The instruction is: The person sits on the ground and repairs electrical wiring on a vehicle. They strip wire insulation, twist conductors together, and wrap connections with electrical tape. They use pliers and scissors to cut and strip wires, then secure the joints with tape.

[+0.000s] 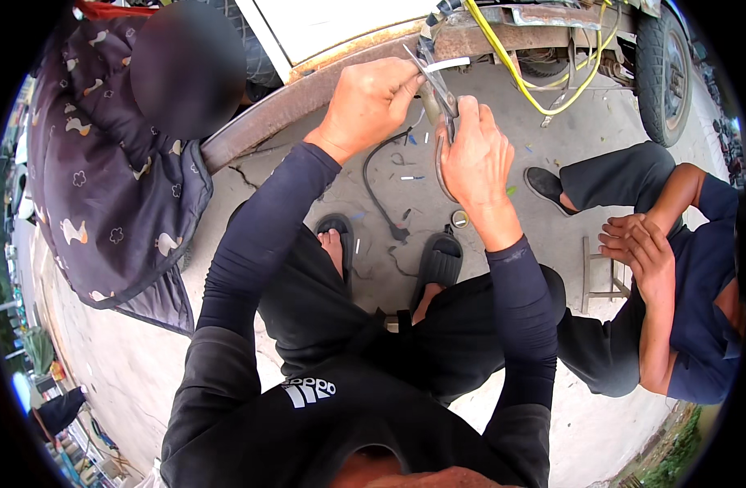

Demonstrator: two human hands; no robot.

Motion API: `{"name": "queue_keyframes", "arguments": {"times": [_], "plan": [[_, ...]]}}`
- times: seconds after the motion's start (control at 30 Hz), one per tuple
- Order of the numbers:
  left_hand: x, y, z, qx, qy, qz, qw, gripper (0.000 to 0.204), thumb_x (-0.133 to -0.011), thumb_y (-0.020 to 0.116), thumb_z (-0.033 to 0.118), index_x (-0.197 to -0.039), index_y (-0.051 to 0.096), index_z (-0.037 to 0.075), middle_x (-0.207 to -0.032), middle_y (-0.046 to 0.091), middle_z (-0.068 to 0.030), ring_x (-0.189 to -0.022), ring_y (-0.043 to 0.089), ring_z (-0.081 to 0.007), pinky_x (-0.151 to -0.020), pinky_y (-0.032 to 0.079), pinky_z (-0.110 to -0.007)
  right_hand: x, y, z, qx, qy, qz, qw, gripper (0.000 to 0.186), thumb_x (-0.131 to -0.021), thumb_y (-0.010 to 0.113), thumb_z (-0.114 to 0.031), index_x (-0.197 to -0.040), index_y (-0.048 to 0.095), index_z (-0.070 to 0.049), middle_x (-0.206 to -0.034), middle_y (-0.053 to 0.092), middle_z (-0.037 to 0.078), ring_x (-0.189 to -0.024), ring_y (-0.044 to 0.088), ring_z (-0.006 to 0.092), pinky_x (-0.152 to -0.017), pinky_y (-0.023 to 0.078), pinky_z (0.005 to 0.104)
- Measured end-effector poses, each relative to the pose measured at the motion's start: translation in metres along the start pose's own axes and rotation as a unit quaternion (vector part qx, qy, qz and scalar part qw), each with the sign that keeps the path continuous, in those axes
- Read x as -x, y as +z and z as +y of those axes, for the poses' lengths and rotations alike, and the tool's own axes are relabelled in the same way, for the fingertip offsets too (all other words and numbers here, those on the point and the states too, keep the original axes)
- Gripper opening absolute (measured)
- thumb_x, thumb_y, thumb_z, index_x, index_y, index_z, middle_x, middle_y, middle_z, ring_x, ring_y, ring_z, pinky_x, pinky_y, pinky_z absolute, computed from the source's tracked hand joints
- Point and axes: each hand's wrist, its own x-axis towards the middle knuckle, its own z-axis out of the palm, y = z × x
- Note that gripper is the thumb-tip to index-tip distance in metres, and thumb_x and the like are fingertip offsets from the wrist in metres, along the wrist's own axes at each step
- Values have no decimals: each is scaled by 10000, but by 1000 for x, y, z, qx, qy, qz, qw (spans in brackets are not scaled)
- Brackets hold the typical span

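My left hand is raised toward the rusty metal frame of a vehicle and pinches a thin cable or wire end near a strip of white tape. In my right hand is a pair of pliers, its jaws pointing up at the spot where my left fingers are. A black cable hangs down from there toward the concrete. I am crouching, and my two feet in black sandals show below the hands.
Yellow wires loop under the vehicle, near a tyre. A person in a patterned dark garment crouches at my left. Another person in blue sits at my right on a low stool. Wire scraps litter the ground.
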Motion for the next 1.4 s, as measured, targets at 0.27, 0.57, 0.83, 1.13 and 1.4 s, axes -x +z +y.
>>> {"name": "queue_keyframes", "arguments": {"times": [0.27,0.57,0.83,1.13,1.4], "plan": [[-11,-18,-14,303,-233,-211,900,224,-1014,621,176,-1124,726,11,-808,700,-13,-691,636,-79,-570,459,-247,-20,9,39,19,-142,57,988,386,-765,773,-144,-1054,522,-105,-956,550,120,-929,630,367,-699,530,489],[-8,-21,-39,561,-252,-276,738,253,-1022,590,205,-1119,691,-6,-831,657,-15,-704,575,-81,-612,414,-229,-21,4,36,1,-180,65,981,377,-754,786,-145,-1045,549,-116,-926,574,102,-873,647,353,-676,533,466],[-2,-23,-1,241,-244,-162,925,233,-1011,587,222,-976,665,6,-837,681,-14,-742,610,-98,-689,505,-279,8,6,0,-20,-15,1,1000,328,-811,768,-210,-1038,563,-90,-886,635,175,-786,671,434,-687,531,525],[-7,-28,-10,421,-286,-194,839,203,-1028,556,215,-1035,677,52,-784,593,34,-697,531,-52,-622,440,-231,-6,-7,17,15,-107,44,993,379,-770,790,-159,-1058,549,-109,-916,581,117,-855,651,379,-677,525,498],[-8,-19,-21,555,-287,-232,746,223,-1033,522,240,-1106,606,47,-770,489,51,-690,446,-52,-626,373,-218,-23,2,39,-19,-175,74,982,363,-752,785,-117,-1040,563,-112,-906,582,97,-842,647,361,-668,520,473]]}}
